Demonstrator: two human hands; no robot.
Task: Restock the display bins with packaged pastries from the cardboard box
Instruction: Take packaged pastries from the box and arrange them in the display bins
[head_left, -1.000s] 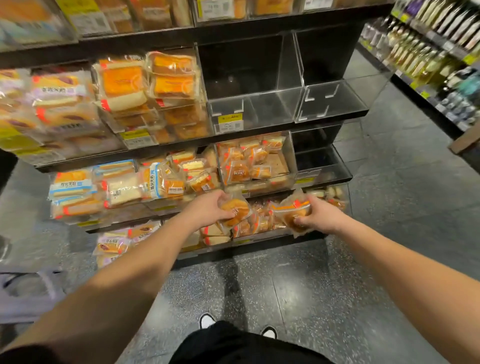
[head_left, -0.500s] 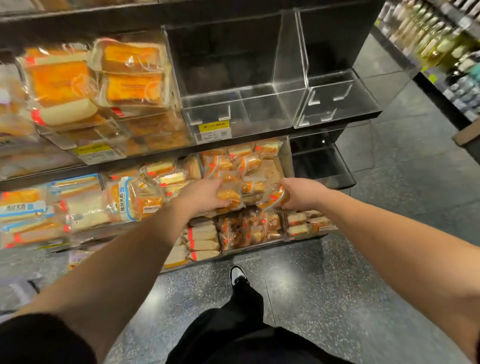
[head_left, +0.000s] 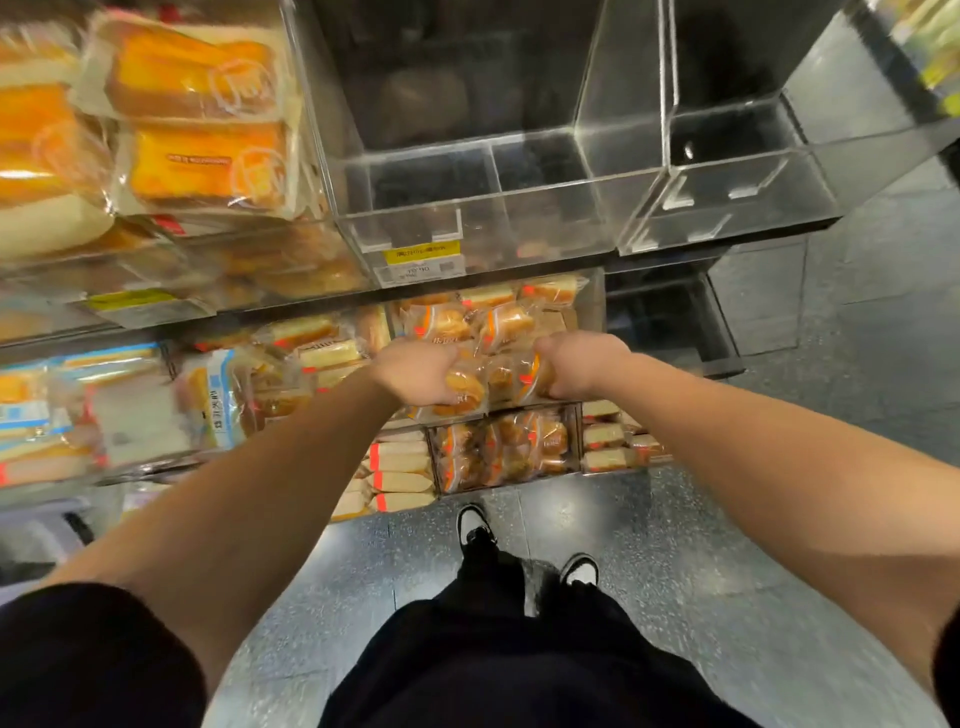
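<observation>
- We have a single head view, worn high, looking forward and steeply down.
- It sits close to the display bins (head_left: 498, 332), with the floor (head_left: 675, 545) straight below us.

A shop aisle: clear display bins (head_left: 519, 171) stacked across the upper frame, wrapped pastries (head_left: 208, 161) at upper left, a yellow price label (head_left: 422, 258) centre, speckled floor (head_left: 675, 545) below

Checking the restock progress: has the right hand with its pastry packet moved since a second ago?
Yes. The right hand has risen from the bottom bin to the middle bin, gripping its pastry packet.
</observation>
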